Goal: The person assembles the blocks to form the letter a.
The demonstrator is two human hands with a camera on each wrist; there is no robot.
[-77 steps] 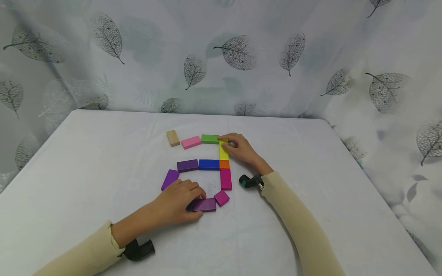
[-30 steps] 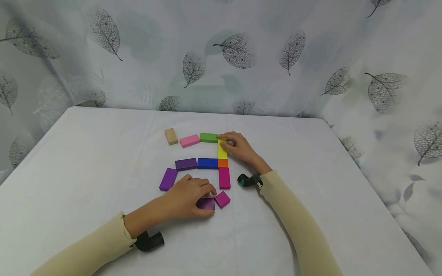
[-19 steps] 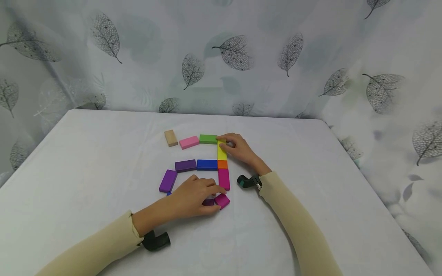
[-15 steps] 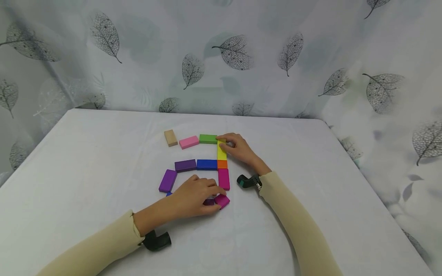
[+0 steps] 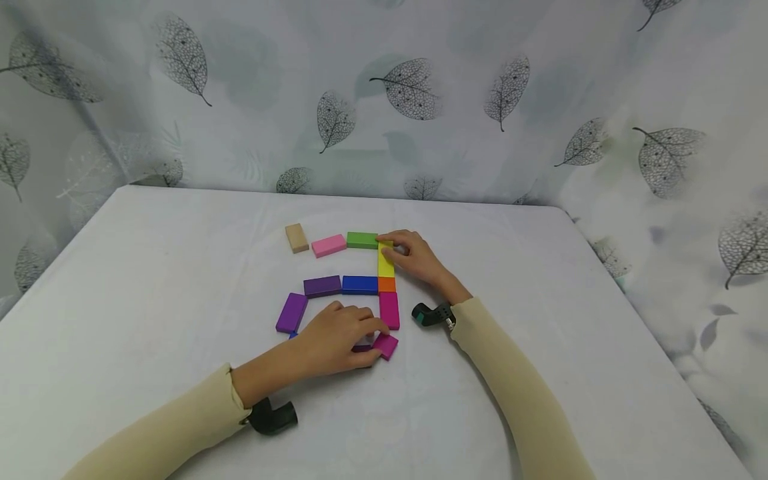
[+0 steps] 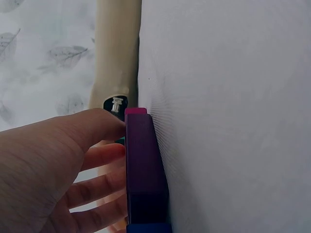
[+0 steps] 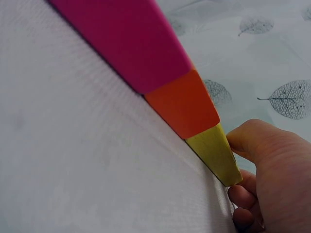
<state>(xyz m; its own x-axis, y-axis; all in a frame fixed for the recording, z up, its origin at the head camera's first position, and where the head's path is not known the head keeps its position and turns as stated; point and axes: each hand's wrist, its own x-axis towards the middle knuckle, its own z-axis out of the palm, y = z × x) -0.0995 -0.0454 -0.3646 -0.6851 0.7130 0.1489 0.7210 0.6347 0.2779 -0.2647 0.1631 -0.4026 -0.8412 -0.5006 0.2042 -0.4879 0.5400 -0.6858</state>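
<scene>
My left hand pinches a small magenta block between thumb and forefinger. Its palm covers most of a purple block, seen in the left wrist view as a dark purple block behind the magenta one. At the upper right, my right hand holds a yellow block, thumb on one side and fingers at its far end by the green block. Below the yellow block an orange block and a longer magenta block continue the line; the right wrist view shows them touching.
A blue block and a dark purple block run left from the orange one. A violet block slants down beside my left hand. Pink and tan blocks lie farther back on the white cloth.
My left hand has slid right, from the purple block to the small magenta block, and now pinches it. That block has turned slightly. The right hand stays on the yellow block.
</scene>
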